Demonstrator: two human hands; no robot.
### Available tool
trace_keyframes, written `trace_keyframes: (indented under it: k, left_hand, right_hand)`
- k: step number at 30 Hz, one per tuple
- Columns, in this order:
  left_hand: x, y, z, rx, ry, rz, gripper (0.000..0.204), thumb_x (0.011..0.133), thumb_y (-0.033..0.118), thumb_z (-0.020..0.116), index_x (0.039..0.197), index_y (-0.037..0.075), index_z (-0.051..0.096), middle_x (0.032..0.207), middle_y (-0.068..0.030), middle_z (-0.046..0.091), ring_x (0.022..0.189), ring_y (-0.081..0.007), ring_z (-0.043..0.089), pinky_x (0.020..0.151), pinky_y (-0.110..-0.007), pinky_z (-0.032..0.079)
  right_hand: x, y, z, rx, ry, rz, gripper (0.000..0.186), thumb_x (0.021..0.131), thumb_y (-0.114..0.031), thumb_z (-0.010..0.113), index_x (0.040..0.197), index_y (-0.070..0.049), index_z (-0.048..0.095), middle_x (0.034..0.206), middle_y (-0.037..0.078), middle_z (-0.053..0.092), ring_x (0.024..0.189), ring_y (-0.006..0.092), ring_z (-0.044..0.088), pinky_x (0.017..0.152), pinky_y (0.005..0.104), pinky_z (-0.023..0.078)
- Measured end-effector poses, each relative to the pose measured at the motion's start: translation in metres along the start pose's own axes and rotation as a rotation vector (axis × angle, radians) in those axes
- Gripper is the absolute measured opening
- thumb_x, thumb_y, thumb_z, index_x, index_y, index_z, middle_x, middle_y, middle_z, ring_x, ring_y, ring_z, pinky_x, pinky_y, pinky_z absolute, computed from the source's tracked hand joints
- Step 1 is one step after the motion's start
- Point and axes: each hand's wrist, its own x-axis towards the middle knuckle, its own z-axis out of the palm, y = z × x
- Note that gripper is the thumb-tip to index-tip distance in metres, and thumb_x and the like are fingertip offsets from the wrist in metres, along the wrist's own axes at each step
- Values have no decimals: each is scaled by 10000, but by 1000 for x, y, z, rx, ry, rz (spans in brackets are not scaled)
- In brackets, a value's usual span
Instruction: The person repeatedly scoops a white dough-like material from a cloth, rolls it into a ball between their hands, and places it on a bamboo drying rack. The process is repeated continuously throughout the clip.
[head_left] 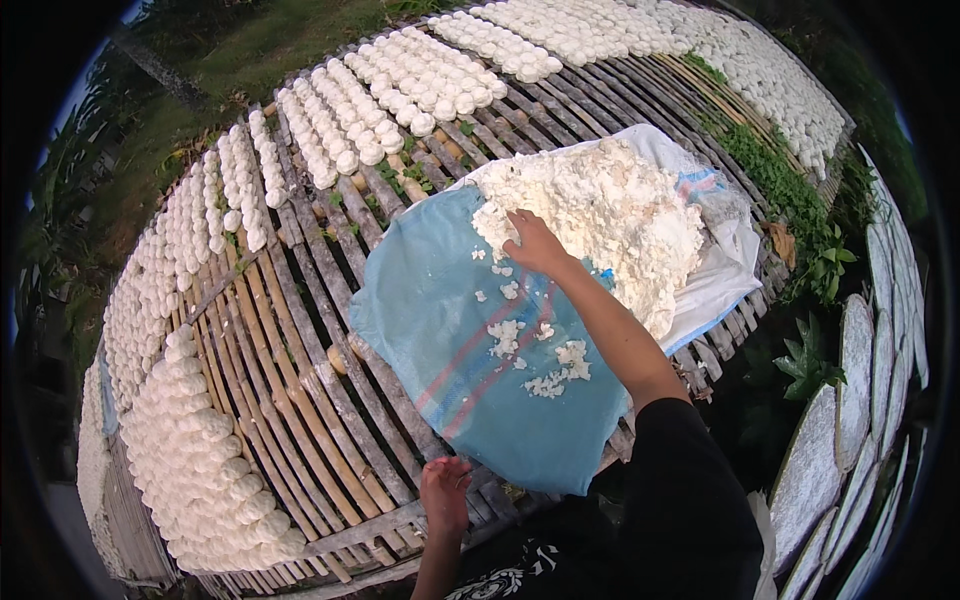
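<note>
the fingers [519,219] of the right hand [540,248] are bent and a little spread, with the thumb apart, and their tips touch the near left edge of the white, crumbly, moist-looking heap [610,215]; whether they have hold of some of it, i cannot tell. if they pinch too strongly, a piece could break, because the material seems loose. the left hand [445,495] is half curled near the front edge, and its palm is hidden, so i cannot tell if it carries anything. the heap lies over the far part of the blue-green woven plastic sheet [425,285] and the white plastic sheet [738,262]. small white crumbs [506,338] lie scattered on the blue-green one; a forearm or sleeve passing low could sweep them off, or a pull on the sheet could shift the heap. around it, the slatted grey-brown bamboo tabletop [293,393] has open gaps, so a fallen crumb could drop through and be lost. farther out, the rows of round white lumps [430,75] stand close together, and a careless touch could press them into one another.
</note>
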Motion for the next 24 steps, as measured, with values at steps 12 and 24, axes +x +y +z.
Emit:
trace_keyframes:
  k: [12,24]
  left_hand:
    - [41,26,22,-37,177,162,228,1016,374,628,1110,168,603,1093,-5,672,1037,-229,643,897,-417,468]
    - [50,31,41,-11,91,196,198,1044,318,599,1138,144,600,1080,-24,685,988,-211,670,873,-394,499]
  right_hand:
    - [90,-3,56,-430,-77,107,693,779,-488,814,1402,-239,643,1418,96,558,1387,344,469,1106,591,435]
    - [45,-16,68,-358,-92,186,767,758,-422,885,1442,-252,583,1424,94,504,1331,466,496,940,623,566]
